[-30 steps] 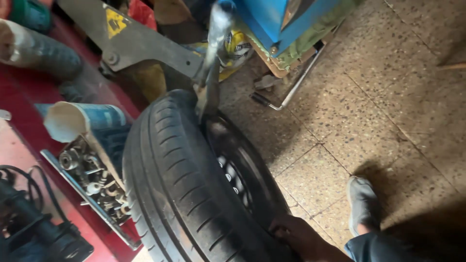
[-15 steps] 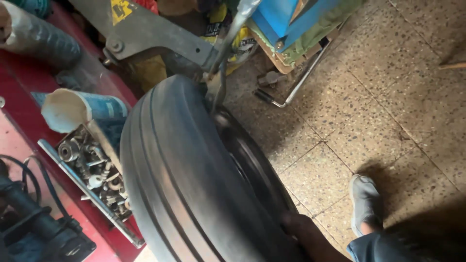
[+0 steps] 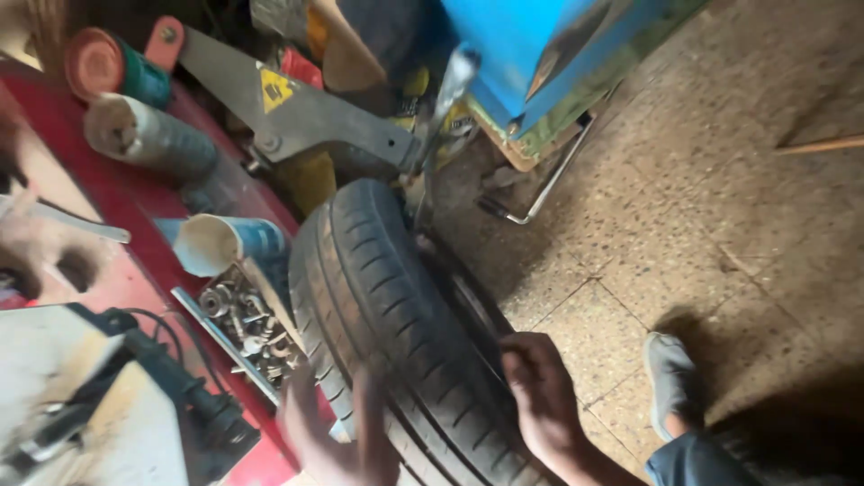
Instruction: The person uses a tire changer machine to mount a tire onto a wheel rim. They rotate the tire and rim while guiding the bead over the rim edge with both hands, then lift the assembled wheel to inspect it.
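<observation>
Both hands are now coming onto the black grooved rubber tyre (image 3: 396, 333). Right hand (image 3: 540, 400) is gripping its sidewall edge with curled fingers; left hand (image 3: 337, 432), blurred, is lying open against the tread.

Tyre (image 3: 396, 333): stands upright at centre, between the machine bench (image 3: 135, 216) on its left and the floor (image 3: 720, 207) on its right. Right hand (image 3: 540, 400): on the tyre's right shoulder, near its lower end. Left hand (image 3: 337, 441): at the tyre's left side, blurred, contact uncertain. Tray of nuts and washers (image 3: 243, 328): on the bench, just left of the tyre. Open-ended tube (image 3: 220, 243): behind the tray. Two cylinders (image 3: 148, 135): farther back on the bench. Metal arm (image 3: 306, 112): behind the tyre, reaching toward its top. Cabinet (image 3: 540, 54): behind, to the right. Foot (image 3: 670, 382): on the floor, right of the right hand.
</observation>
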